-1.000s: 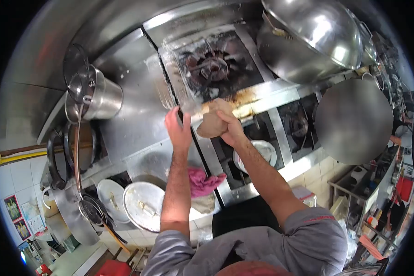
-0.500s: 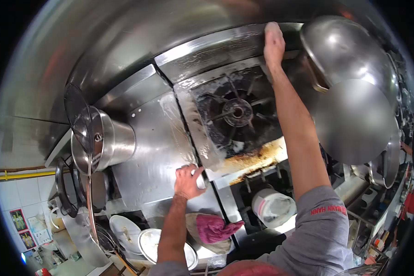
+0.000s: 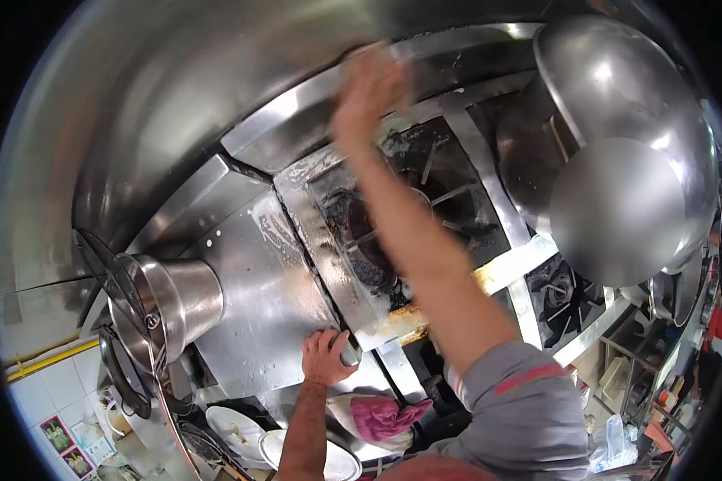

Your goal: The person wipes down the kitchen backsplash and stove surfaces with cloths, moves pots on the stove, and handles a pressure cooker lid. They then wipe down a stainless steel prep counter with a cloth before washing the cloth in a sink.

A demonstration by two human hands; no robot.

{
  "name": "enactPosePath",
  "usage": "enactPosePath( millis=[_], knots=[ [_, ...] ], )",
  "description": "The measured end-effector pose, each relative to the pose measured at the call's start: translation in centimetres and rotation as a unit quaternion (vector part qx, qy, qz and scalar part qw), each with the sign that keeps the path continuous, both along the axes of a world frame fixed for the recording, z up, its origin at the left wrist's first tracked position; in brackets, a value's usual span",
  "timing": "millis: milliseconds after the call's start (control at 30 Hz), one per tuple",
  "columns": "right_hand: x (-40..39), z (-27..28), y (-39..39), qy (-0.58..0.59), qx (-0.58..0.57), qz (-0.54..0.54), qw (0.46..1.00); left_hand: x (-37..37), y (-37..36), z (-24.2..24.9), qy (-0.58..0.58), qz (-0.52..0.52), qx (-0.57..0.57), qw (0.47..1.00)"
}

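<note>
Right hand (image 3: 373,92) raised at the back edge of the stove (image 3: 333,268), over the raised steel ledge (image 3: 269,116) there; motion blur, so cannot tell whether the fingers are wide or narrow, or whether anything is in them. Right forearm crosses above the burner grate (image 3: 449,195), hiding its middle. Left hand (image 3: 326,355) palm down at the near right corner of the steel worktop (image 3: 253,313), fingers bent, thumb toward the stove; a grey patch shows between thumb and fingers, cannot tell whether it is a held thing or the metal edge. Stove adjoins the right edge of the worktop, a dark gap between them; its front edge carries brown staining. Whitish wet streaks (image 3: 271,218) near the worktop's far right corner. Steel pot (image 3: 192,301) tilted at the worktop's left edge, long-handled strainer (image 3: 120,284) just beside it. Pink cloth (image 3: 383,418) by the near edge, close to the left wrist. Large steel bowl (image 3: 630,88) tilted, to the right of the stove's far right corner
</note>
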State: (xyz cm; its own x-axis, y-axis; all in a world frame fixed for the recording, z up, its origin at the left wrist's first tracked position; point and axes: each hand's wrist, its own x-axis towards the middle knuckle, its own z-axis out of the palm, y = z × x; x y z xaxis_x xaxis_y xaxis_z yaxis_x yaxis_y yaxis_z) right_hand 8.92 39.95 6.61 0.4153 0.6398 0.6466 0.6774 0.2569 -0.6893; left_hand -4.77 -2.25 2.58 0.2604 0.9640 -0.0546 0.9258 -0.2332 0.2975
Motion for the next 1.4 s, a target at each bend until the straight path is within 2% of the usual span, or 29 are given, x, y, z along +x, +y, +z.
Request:
enactPosePath(
  millis=[100,133,167,233,300,333,367,400,433,467,500,533,567,600,700,767,800,833,867,933,967,1033,1067,1133,1200,1233,1267,1300,1400],
  knots=[
    [12.3,-1.8,6.8,0.114,0.117,-0.012,0.987,-0.1,-0.3,0.2,0.006,-0.004,-0.026,1.000],
    [15.5,-2.9,9.3,0.149,0.215,-0.018,0.965,0.0,0.1,-0.1,0.006,0.001,-0.029,1.000],
    [14.7,-3.8,8.3,0.151,0.205,-0.015,0.967,-0.1,-0.2,-0.1,0.000,-0.003,-0.025,1.000],
    [12.8,-3.0,6.4,0.272,0.054,-0.057,0.959,-0.4,-0.2,0.1,0.008,-0.010,-0.028,1.000],
    [11.7,-1.5,5.0,0.374,-0.095,-0.101,0.917,-0.6,-0.3,-0.1,0.001,-0.007,-0.021,1.000],
    [8.9,-7.3,6.7,0.132,-0.141,-0.149,0.970,-0.4,-0.3,-0.2,-0.005,-0.010,-0.013,1.000],
    [3.4,-7.7,4.9,0.276,-0.057,-0.125,0.951,-0.4,-0.3,-0.2,-0.005,-0.010,-0.007,1.000],
    [-2.2,-7.9,2.8,0.049,-0.244,-0.242,0.938,-0.3,0.1,-0.2,-0.006,-0.013,0.000,1.000],
    [-6.2,-2.6,-2.2,0.316,-0.225,-0.059,0.920,-0.2,0.0,0.0,0.002,-0.007,-0.009,1.000],
    [-10.2,-2.6,-4.2,0.437,-0.163,0.017,0.884,-0.2,-0.2,0.3,0.011,-0.003,-0.022,1.000],
    [-13.7,-2.6,-5.5,0.414,-0.150,-0.010,0.898,-0.1,-0.2,0.3,0.018,-0.002,-0.019,1.000],
    [-14.9,-2.0,-6.7,0.551,-0.143,0.098,0.816,-0.1,-0.5,0.2,0.019,-0.007,-0.021,1.000],
    [-16.1,-1.3,-7.9,0.674,-0.150,0.170,0.703,-0.2,-0.7,-0.1,0.018,-0.005,-0.022,1.000],
    [-14.5,0.3,-7.9,0.673,-0.146,0.171,0.705,-0.3,-0.6,-0.4,0.014,-0.002,-0.019,1.000],
    [-4.3,3.6,-8.6,0.724,-0.173,0.283,0.605,-0.2,-0.6,-0.4,0.011,-0.003,-0.019,1.000],
    [3.8,3.8,-7.5,0.528,-0.138,0.286,0.788,-0.2,-0.6,-0.1,0.005,0.000,-0.018,1.000],
    [8.1,1.1,-4.7,0.375,-0.084,0.232,0.894,-0.3,-0.6,0.0,0.006,0.011,-0.021,1.000],
    [12.2,2.0,-3.4,0.123,-0.107,0.106,0.981,-0.3,-0.5,-0.1,-0.001,0.005,-0.013,1.000],
    [15.7,1.2,-1.9,-0.074,-0.192,0.013,0.979,-0.4,-0.5,-0.1,-0.008,-0.003,-0.006,1.000],
    [21.8,-6.3,3.1,-0.204,-0.357,0.000,0.912,-0.5,-0.6,-0.1,-0.011,0.004,-0.018,1.000],
    [20.0,-5.2,1.8,-0.205,-0.360,0.005,0.910,-0.4,-0.5,0.0,-0.017,0.002,-0.012,1.000],
    [12.8,0.1,-1.5,-0.453,-0.359,-0.119,0.807,-0.5,-0.3,-0.1,-0.029,-0.002,0.004,1.000],
    [9.9,0.4,-2.6,-0.502,-0.358,-0.126,0.777,-0.5,-0.2,-0.1,-0.030,0.002,0.003,1.000],
    [3.2,-0.3,-5.1,-0.528,-0.381,-0.001,0.759,-0.5,-0.3,0.2,-0.033,-0.004,0.021,0.999],
    [-2.6,-3.2,-6.5,-0.493,-0.303,0.198,0.791,-0.6,-0.3,0.1,-0.033,0.002,0.024,0.999],
    [-5.0,-2.6,-8.9,-0.456,-0.235,0.202,0.834,-0.6,-0.3,0.1,-0.038,0.000,0.020,0.999],
    [-6.7,-3.4,-10.2,-0.433,-0.211,0.298,0.824,-0.7,-0.3,0.1,-0.043,-0.003,0.017,0.999],
    [-8.4,-4.8,-11.3,-0.403,-0.124,0.350,0.837,-0.6,-0.3,0.4,-0.047,-0.001,0.003,0.999],
    [-8.2,-5.2,-17.4,-0.330,-0.133,0.420,0.835,-0.7,-0.6,0.4,-0.049,0.011,-0.005,0.999]
  ],
)
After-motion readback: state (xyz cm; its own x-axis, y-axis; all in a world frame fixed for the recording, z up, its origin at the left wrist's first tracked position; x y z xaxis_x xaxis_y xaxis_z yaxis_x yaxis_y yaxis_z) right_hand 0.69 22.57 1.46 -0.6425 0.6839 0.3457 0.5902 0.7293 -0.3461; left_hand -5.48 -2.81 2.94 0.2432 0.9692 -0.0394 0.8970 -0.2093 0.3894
